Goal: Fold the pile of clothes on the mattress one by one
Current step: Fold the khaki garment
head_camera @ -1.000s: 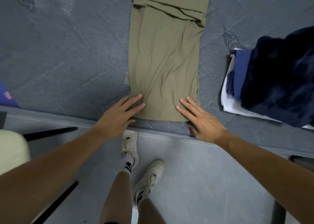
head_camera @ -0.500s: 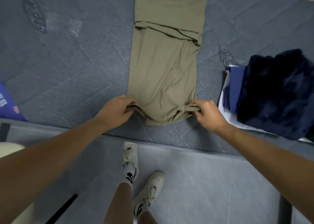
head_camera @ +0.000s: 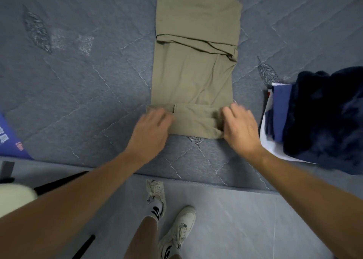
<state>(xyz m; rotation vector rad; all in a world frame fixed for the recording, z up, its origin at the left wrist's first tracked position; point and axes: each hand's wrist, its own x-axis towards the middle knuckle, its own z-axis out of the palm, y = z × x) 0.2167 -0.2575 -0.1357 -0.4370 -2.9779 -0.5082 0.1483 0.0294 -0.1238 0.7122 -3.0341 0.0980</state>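
Two hands work the near end of the olive garment (head_camera: 194, 78), which lies as a long narrow strip on the mattress (head_camera: 78, 78), running away from me. Half a second ago I was only pinching its bottom corners; now that hem is turned over into a short band lying on the strip itself. My left hand (head_camera: 151, 129) holds the band's left end with fingers curled over it, and my right hand (head_camera: 240, 127) curls round the right end, fingertips on top of the cloth. I judge this the first roll or fold of the length, so this piece is well begun but several turns remain.

Just beyond my right hand sits a stack of dark blue clothes (head_camera: 324, 117) on something white, which looks already folded, though I cannot tell whether it is. Well off past my left hand, a blue printed item (head_camera: 9, 138) pokes in at the mattress edge. Below my wrists the mattress ends and grey floor (head_camera: 245, 219) shows, with my white shoes (head_camera: 176, 229) on it and a pale cushion-like shape (head_camera: 13, 197) by my left forearm.
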